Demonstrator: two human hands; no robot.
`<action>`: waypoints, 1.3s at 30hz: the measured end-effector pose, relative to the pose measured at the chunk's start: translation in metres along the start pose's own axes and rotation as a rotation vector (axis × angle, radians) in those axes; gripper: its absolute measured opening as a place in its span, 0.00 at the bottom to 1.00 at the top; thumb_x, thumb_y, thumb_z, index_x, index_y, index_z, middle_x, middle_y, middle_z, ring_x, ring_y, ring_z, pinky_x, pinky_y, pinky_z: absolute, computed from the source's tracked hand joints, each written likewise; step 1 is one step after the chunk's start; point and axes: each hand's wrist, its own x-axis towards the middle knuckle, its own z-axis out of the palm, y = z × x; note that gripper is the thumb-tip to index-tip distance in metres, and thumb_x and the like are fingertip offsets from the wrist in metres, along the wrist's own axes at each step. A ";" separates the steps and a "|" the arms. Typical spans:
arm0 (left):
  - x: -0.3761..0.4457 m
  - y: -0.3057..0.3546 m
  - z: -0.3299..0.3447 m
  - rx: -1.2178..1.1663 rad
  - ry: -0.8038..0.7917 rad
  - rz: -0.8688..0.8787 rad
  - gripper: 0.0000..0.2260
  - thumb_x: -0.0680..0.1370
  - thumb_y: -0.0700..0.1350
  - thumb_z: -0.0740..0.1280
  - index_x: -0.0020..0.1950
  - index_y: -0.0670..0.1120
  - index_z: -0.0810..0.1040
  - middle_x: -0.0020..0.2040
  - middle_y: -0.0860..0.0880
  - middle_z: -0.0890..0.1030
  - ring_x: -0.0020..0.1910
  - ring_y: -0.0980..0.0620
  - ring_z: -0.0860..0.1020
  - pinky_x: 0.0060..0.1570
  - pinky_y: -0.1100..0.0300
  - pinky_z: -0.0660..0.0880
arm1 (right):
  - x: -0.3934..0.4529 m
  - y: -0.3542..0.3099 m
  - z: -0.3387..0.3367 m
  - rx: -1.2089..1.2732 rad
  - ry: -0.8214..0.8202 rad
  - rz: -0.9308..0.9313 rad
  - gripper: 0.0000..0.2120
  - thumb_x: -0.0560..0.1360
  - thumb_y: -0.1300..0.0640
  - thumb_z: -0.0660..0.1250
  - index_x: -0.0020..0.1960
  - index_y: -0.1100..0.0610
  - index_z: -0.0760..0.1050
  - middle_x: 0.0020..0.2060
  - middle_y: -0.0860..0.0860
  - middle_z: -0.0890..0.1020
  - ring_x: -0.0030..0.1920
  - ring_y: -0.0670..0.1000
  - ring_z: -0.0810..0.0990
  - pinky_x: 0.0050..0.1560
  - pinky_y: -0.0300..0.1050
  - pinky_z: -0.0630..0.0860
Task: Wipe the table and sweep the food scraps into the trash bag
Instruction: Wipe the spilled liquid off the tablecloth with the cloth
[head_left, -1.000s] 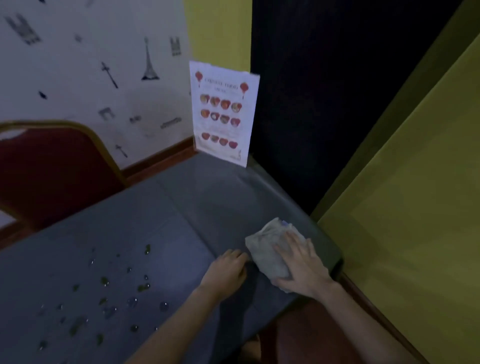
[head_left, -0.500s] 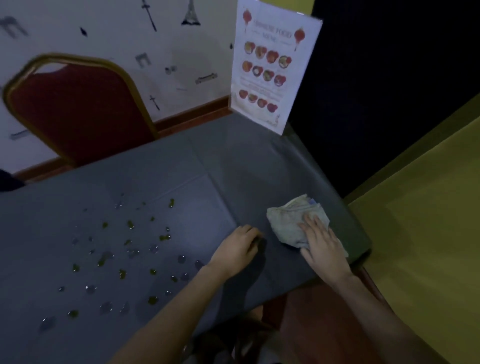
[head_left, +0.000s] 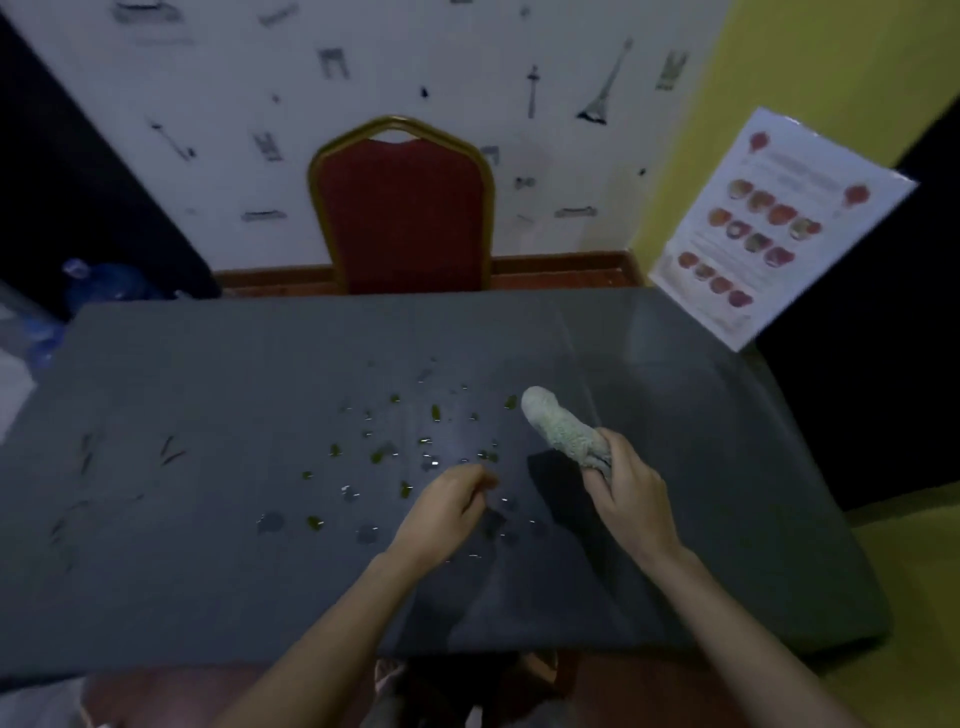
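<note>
The right hand (head_left: 631, 499), earlier pressed flat on the cloth (head_left: 563, 428), now grips it bunched, lifted off the table (head_left: 208, 571). The left hand (head_left: 447, 512) stays loosely curled beside the scraps (head_left: 379, 454) at frame centre.

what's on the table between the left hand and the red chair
In the head view, green food scraps and water droplets dot the grey table between the left hand and the red chair; beyond them the table is bare.
</note>
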 end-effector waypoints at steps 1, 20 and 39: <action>-0.011 -0.014 -0.014 -0.009 0.031 -0.037 0.11 0.77 0.38 0.59 0.56 0.44 0.78 0.54 0.49 0.81 0.55 0.51 0.77 0.55 0.58 0.73 | 0.005 -0.016 0.009 0.003 -0.014 -0.016 0.18 0.74 0.63 0.66 0.63 0.59 0.71 0.54 0.54 0.81 0.49 0.60 0.81 0.42 0.49 0.75; -0.176 -0.237 -0.140 0.084 0.274 -0.336 0.15 0.77 0.36 0.61 0.64 0.43 0.73 0.64 0.48 0.73 0.63 0.51 0.70 0.66 0.63 0.62 | -0.004 -0.236 0.233 -0.013 -0.336 -0.285 0.24 0.75 0.58 0.66 0.69 0.58 0.67 0.64 0.55 0.77 0.58 0.58 0.79 0.51 0.50 0.78; -0.186 -0.245 -0.125 0.335 0.214 -0.234 0.20 0.72 0.30 0.66 0.64 0.32 0.73 0.67 0.35 0.73 0.68 0.38 0.71 0.71 0.45 0.62 | -0.025 -0.236 0.288 -0.308 -0.442 -0.441 0.27 0.76 0.46 0.64 0.74 0.48 0.66 0.77 0.58 0.56 0.77 0.61 0.53 0.70 0.70 0.59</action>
